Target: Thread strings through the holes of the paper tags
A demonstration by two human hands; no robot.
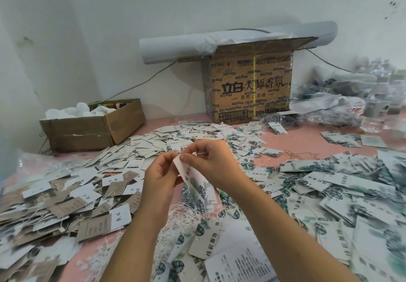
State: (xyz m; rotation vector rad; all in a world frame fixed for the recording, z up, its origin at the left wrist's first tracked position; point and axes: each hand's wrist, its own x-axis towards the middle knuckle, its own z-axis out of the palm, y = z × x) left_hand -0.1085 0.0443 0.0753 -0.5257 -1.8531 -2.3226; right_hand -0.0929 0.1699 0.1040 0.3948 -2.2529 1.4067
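Tag: I have one leaf-printed paper tag (194, 179) lifted clear of the pink table (303, 136), held between both hands, its top end up by the fingertips and its printed end hanging down toward me.
Left hand: my left hand (160, 174) pinches the tag's top edge, thumb and fingers closed on the card, with nothing else in it.
Right hand: my right hand (212, 160) pinches at the same top end, thumb over forefinger. A thin pale string (198, 153) shows just by those fingertips, and I take it to be in that pinch.
Hole: hidden behind my fingers, so I cannot tell whether the string is through.
Feel of the tag: light, thin card, I judge. It seems stiff enough to hold its shape, but it would crease or tear at the hole if squeezed hard.
Where to hold: by the edges close beside the hole, leaving the hole itself open.
Feel of the string: limp and fine, and likely to fray. It is best pinched right at its tip so it stays pointed.
Supply: a tangle of loose strings (186, 218) lies below my hands, and heaps of tags (329, 185) cover the table around it.
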